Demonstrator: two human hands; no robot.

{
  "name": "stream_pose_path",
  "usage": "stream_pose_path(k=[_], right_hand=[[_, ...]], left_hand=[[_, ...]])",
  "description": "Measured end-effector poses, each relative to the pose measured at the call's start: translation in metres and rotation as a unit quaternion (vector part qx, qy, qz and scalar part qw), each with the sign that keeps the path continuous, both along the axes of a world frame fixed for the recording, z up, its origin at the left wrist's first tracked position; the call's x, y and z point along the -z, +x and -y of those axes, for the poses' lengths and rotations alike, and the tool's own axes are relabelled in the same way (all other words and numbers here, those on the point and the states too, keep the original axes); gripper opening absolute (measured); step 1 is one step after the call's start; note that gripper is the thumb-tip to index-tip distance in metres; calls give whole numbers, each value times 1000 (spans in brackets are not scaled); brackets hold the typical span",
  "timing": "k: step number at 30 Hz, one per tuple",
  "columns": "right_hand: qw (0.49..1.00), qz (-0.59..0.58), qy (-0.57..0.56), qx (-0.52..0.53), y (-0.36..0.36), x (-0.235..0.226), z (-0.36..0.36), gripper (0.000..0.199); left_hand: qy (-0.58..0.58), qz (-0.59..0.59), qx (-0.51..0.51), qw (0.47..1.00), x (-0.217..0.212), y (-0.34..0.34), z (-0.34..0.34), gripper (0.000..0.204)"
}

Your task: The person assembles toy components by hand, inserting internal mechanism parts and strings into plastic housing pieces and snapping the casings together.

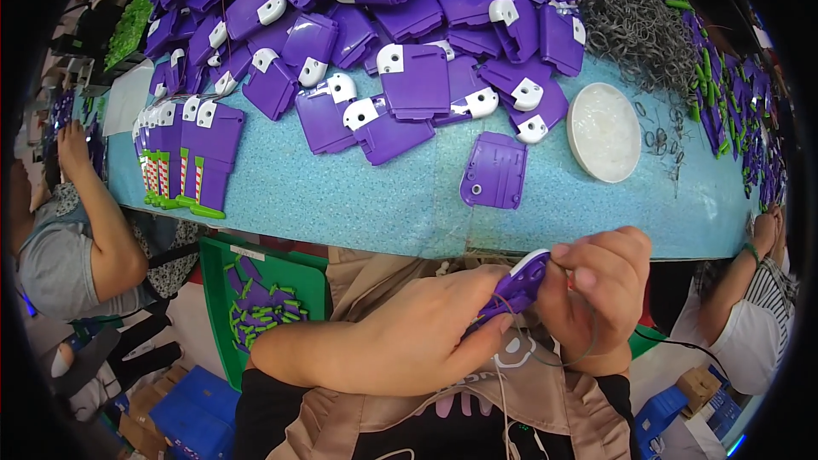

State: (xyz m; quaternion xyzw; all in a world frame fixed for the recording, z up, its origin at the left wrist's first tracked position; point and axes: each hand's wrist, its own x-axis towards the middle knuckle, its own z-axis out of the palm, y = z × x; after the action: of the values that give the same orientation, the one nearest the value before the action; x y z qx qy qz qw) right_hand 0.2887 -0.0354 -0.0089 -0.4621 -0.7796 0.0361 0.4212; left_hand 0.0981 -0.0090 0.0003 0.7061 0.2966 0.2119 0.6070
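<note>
My left hand [417,332] grips a purple plastic shell piece [527,279] with a white edge, held above my lap just off the table's near edge. A thin red wire and a grey wire hang from the piece in a loop. My right hand [601,294] is closed at the piece's upper right corner, with thumb and forefinger pinched together. What sits between those fingertips is too small to make out. On the table in front lies a single purple half-shell [496,172], inner side up. To its right stands a white bowl [603,132] with something clear or whitish inside.
Purple shells with white corners [413,81] are heaped across the back of the blue table [341,204]. Shells with green and striped parts [209,153] stand lined up at left. Tangled grey wires [639,25] lie back right. A green bin [311,281] is below. People work on both sides.
</note>
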Motion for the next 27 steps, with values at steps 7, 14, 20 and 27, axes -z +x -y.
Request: stream_pose_path(k=[7, 14, 20, 27], right_hand=[[746, -508, -418, -101, 2, -26, 2, 15], [963, -144, -124, 189, 9, -25, -43, 22], [952, -215, -192, -101, -13, -24, -21, 26], [909, -276, -280, -140, 1, -26, -44, 15]], left_hand=[[-100, 48, 92, 990, -10, -9, -10, 21], [-216, 235, 73, 945, 4, -16, 0, 20], [-190, 103, -3, 976, 2, -14, -1, 26], [-276, 147, 80, 947, -13, -20, -8, 28]])
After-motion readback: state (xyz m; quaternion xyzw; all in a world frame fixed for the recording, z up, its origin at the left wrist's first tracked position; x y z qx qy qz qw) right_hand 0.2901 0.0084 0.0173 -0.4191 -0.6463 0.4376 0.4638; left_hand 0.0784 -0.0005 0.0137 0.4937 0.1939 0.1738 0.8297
